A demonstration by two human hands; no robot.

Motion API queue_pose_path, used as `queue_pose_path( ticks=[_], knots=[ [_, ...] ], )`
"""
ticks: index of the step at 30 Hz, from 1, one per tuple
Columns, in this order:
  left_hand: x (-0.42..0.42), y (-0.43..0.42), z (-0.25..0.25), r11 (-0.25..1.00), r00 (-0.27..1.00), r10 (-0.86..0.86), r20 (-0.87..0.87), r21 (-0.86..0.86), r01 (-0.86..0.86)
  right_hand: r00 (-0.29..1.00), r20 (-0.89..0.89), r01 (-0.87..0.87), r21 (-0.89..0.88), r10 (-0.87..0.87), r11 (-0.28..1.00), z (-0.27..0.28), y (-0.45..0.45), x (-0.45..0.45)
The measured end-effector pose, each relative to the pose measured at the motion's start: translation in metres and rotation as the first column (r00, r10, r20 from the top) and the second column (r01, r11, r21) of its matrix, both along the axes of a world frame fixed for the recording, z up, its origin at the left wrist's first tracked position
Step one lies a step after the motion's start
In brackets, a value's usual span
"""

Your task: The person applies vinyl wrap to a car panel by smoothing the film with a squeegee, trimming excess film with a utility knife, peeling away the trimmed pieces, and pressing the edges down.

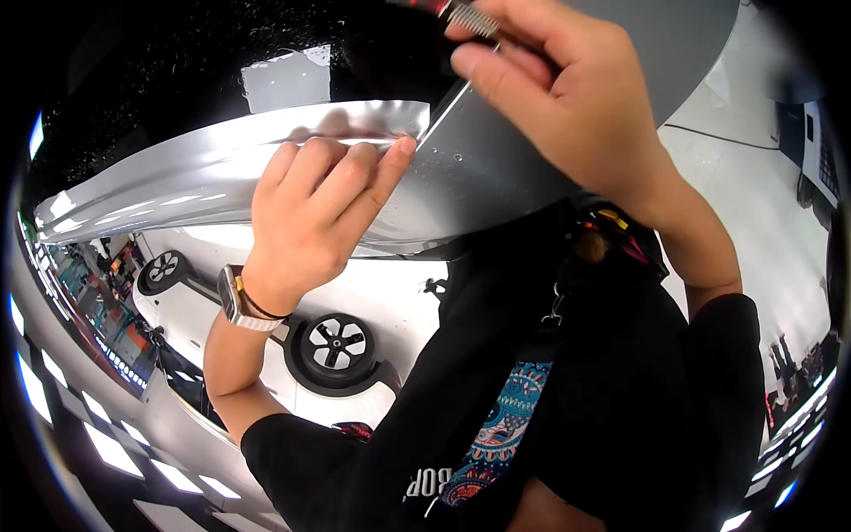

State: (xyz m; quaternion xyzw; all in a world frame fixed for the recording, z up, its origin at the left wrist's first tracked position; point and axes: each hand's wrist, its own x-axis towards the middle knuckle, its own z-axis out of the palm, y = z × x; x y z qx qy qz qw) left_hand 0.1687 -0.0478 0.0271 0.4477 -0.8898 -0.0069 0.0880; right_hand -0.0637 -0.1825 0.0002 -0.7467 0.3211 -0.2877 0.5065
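My left hand (pixel 310 199), with a watch on its wrist, is at the lower edge of a glossy silver film (pixel 208 133). Its fingers are bent together on the film, the index fingertip near the film's right corner; the thumb is hidden. Up and to the right, my right hand (pixel 567 84) grips a slim tool (pixel 474 19) with a ridged metal part and a red and black end, slightly blurred. Below it lies a dark grey curved panel (pixel 496 151) with small droplets. A wet black surface (pixel 168 80) lies behind the film.
A white car (pixel 208 324) with a black and white wheel (pixel 337 341) stands beyond my left arm. At the right edge are dark equipment (pixel 811 151) and a cable (pixel 722 138) on the pale floor. A patterned lanyard (pixel 505 417) hangs over my black shirt.
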Motion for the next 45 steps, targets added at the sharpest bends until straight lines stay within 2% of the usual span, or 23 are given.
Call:
queue_pose_path(
  ticks=[2,3,6,7,9,11,12,17,19,20,22,23,25,27,29,31,33,34,36,40,42,43,45],
  knots=[
    [0.001,0.002,-0.001,0.998,1.000,0.009,-0.024,-0.063,-0.010,0.999,-0.053,0.004,0.026,-0.002,1.000,0.005,0.015,0.005],
    [0.004,0.004,-0.002,0.998,1.000,0.012,-0.029,-0.068,-0.014,0.991,-0.134,-0.001,0.002,0.002,1.000,0.009,0.023,0.009],
    [0.010,0.017,-0.009,0.992,0.999,0.020,-0.047,-0.123,-0.026,0.984,-0.173,0.020,-0.083,-0.035,0.996,0.012,0.051,0.018],
    [0.010,0.022,-0.010,0.992,0.999,0.039,-0.024,-0.120,-0.042,0.986,-0.163,0.038,0.026,-0.034,0.999,0.016,0.059,0.017],
    [0.009,0.027,-0.014,0.990,0.998,0.062,-0.009,-0.123,-0.063,0.986,-0.162,0.053,0.128,-0.032,0.990,0.023,0.071,0.015],
    [0.009,0.030,-0.016,0.988,0.998,0.067,-0.016,-0.137,-0.068,0.992,-0.118,0.091,0.423,-0.045,0.901,0.029,0.080,0.015],
    [0.010,0.030,-0.018,0.987,0.997,0.068,-0.022,-0.143,-0.071,0.995,-0.083,0.084,0.479,-0.050,0.874,0.027,0.085,0.016],
    [0.009,0.028,-0.011,0.983,0.996,0.031,-0.085,-0.178,-0.046,0.991,-0.113,0.108,0.408,-0.067,0.907,0.029,0.096,0.025],
    [0.008,0.029,-0.013,0.981,0.995,0.033,-0.099,-0.186,-0.051,0.990,-0.106,0.121,0.247,-0.098,0.961,0.021,0.097,0.029],
    [0.007,0.030,-0.013,0.980,0.993,0.034,-0.109,-0.189,-0.055,0.990,-0.107,0.120,0.243,-0.097,0.962,0.022,0.095,0.032],
    [0.007,0.032,-0.011,0.982,0.993,0.040,-0.111,-0.179,-0.059,0.967,-0.253,0.101,0.236,-0.040,0.966,0.023,0.090,0.037],
    [0.006,0.033,-0.010,0.985,0.993,0.042,-0.113,-0.165,-0.061,0.966,-0.254,0.100,0.234,-0.039,0.967,0.021,0.089,0.039],
    [0.005,0.034,-0.010,0.983,0.993,0.043,-0.108,-0.175,-0.062,0.982,-0.171,0.109,0.144,-0.084,0.984,0.013,0.088,0.042],
    [0.006,0.035,-0.012,0.982,0.993,0.044,-0.107,-0.180,-0.063,0.976,-0.206,0.096,0.126,-0.069,0.987,0.014,0.081,0.045],
    [0.006,0.035,-0.015,0.976,0.994,0.037,-0.107,-0.208,-0.059,0.992,-0.106,0.074,0.112,-0.062,0.991,0.013,0.077,0.045],
    [0.006,0.035,-0.016,0.977,0.993,0.039,-0.111,-0.204,-0.061,0.990,-0.132,0.055,0.083,-0.043,0.995,0.010,0.072,0.045],
    [0.007,0.034,-0.016,0.978,0.993,0.037,-0.113,-0.200,-0.060,0.997,-0.077,0.006,-0.012,-0.007,1.000,0.006,0.069,0.047],
    [0.008,0.034,-0.015,0.980,0.993,0.038,-0.115,-0.190,-0.060,0.997,-0.079,0.007,-0.009,-0.008,1.000,0.009,0.067,0.047],
    [0.008,0.034,-0.016,0.982,0.992,0.037,-0.118,-0.177,-0.058,0.975,-0.215,-0.038,0.085,0.055,0.996,0.017,0.061,0.047],
    [0.003,0.034,-0.018,0.978,0.993,0.042,-0.107,-0.198,-0.063,0.982,-0.183,-0.051,0.027,0.056,0.998,0.013,0.062,0.040],
    [0.003,0.033,-0.018,0.978,0.993,0.042,-0.106,-0.199,-0.062,0.942,-0.327,-0.050,0.085,0.075,0.995,0.022,0.058,0.039],
    [0.003,0.032,-0.018,0.979,0.992,0.044,-0.119,-0.191,-0.066,0.942,-0.327,-0.050,0.088,0.076,0.995,0.020,0.058,0.040],
    [0.002,0.031,-0.017,0.981,0.990,0.047,-0.132,-0.179,-0.070,0.997,-0.082,0.023,0.100,-0.015,0.995,0.016,0.059,0.041]
  ],
)
